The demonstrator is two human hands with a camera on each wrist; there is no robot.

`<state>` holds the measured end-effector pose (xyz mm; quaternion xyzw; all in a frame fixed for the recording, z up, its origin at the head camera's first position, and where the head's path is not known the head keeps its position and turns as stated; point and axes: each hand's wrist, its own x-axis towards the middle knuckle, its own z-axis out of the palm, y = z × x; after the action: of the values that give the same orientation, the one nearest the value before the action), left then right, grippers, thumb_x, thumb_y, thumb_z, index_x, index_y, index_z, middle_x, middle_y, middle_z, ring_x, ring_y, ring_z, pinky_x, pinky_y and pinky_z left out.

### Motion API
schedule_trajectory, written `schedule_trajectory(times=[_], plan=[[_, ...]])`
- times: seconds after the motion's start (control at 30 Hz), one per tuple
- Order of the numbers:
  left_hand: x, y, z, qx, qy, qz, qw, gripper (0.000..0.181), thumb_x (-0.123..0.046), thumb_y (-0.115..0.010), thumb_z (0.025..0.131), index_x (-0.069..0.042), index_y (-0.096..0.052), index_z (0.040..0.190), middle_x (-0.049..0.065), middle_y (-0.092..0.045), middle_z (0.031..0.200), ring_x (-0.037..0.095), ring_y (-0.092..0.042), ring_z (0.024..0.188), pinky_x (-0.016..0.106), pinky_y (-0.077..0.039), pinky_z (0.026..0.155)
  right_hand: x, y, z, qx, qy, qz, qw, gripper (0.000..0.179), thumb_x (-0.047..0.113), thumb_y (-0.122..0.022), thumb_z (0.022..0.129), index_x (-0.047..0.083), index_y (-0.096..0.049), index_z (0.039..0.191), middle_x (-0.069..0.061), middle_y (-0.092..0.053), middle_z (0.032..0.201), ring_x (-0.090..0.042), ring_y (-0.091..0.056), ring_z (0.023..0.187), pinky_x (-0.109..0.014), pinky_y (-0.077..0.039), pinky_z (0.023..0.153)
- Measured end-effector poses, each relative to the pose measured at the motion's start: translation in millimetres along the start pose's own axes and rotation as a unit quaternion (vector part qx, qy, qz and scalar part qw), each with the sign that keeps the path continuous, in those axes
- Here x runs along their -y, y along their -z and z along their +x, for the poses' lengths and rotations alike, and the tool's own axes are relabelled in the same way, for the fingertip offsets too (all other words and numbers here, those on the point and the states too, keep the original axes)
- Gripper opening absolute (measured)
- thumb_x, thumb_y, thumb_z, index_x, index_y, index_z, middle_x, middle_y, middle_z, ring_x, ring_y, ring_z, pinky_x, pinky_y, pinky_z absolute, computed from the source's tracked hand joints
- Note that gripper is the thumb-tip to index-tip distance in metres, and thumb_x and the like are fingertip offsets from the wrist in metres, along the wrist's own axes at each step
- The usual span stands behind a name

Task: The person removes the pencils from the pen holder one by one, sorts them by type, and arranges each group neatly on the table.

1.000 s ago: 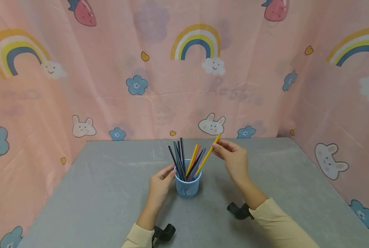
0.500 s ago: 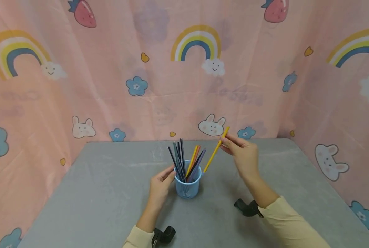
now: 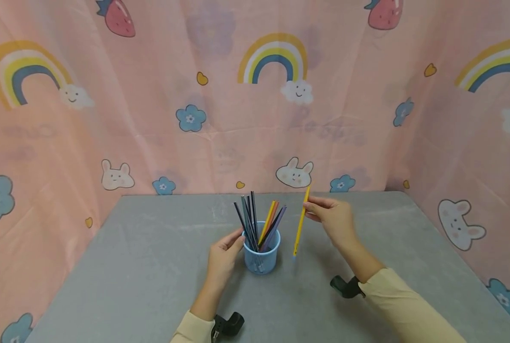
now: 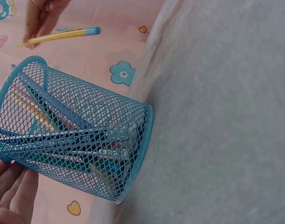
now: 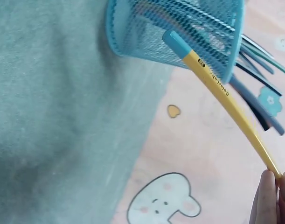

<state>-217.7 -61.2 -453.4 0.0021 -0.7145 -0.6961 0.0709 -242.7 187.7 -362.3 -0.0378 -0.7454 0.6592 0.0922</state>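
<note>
A blue mesh pen holder (image 3: pixel 260 262) stands upright on the table with several pencils (image 3: pixel 249 221) leaning inside, dark, yellow, orange and purple. At its left side my left hand (image 3: pixel 220 256) holds the rim; the left wrist view shows the fingers (image 4: pixel 22 193) against the rim. To the right of the holder, my right hand (image 3: pixel 335 220) pinches a yellow pencil (image 3: pixel 301 227) near its upper end. This pencil hangs nearly upright, its blue end (image 5: pixel 177 44) downward, apart from the holder.
The grey table (image 3: pixel 152 267) stretches around the holder. Behind it and on both sides hangs a pink curtain (image 3: pixel 220 143) printed with rainbows, rabbits and flowers. A black wrist camera (image 3: pixel 346 287) sits on the right wrist, another black camera (image 3: pixel 231 325) on the left.
My right hand has drawn the yellow pencil out of the holder and moved right, then lowered it slightly and brought it closer to upright. The left hand has stayed at the rim.
</note>
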Motion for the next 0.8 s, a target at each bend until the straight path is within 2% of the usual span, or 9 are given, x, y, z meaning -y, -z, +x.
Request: schedule_trajectory(times=[0.2,0.33,0.6,0.8], plan=[[-0.7,0.2,-0.5,0.004,0.006,-0.009,0.9999,0.032,-0.014,-0.063,0.097,0.001,-0.066,0.126,0.017,-0.067,0.128,0.027,-0.066,0.118,0.033,-0.055,0.099,-18.3,-1.4,9.9,0.015,-0.025,-0.045,0.9985,0.036,0.014,-0.070,0.092,-0.009,-0.067,0.120,-0.016,-0.076,0.105,0.000,-0.072,0.077,-0.021,-0.060,0.075],[-0.5,0.3,-0.9,0.004,0.003,-0.003,1.0000,0.033,-0.014,-0.062,0.098,0.002,-0.066,0.126,0.018,-0.067,0.128,0.028,-0.066,0.117,0.037,-0.054,0.100,-28.8,-4.4,16.2,0.022,-0.046,-0.078,0.9957,0.036,0.015,-0.070,0.093,-0.008,-0.067,0.120,-0.024,-0.072,0.113,-0.006,-0.073,0.079,-0.021,-0.060,0.073],[1.0,0.2,-0.9,0.003,-0.007,-0.006,1.0000,0.032,-0.012,-0.063,0.097,0.004,-0.066,0.124,0.020,-0.068,0.126,0.030,-0.066,0.117,0.033,-0.056,0.097,-51.7,-11.4,27.4,0.044,-0.100,-0.096,0.9893,0.030,0.013,-0.070,0.092,-0.007,-0.070,0.115,-0.021,-0.074,0.108,-0.011,-0.074,0.078,-0.037,-0.059,0.083],[-0.9,-0.1,-1.2,0.003,-0.005,-0.006,1.0000,0.033,-0.014,-0.063,0.098,0.003,-0.065,0.125,0.019,-0.067,0.128,0.030,-0.066,0.117,0.034,-0.055,0.099,-62.0,-15.7,31.9,0.047,-0.128,-0.112,0.9842,0.029,0.014,-0.071,0.092,-0.006,-0.071,0.113,-0.017,-0.076,0.103,-0.014,-0.074,0.079,-0.040,-0.059,0.086]])
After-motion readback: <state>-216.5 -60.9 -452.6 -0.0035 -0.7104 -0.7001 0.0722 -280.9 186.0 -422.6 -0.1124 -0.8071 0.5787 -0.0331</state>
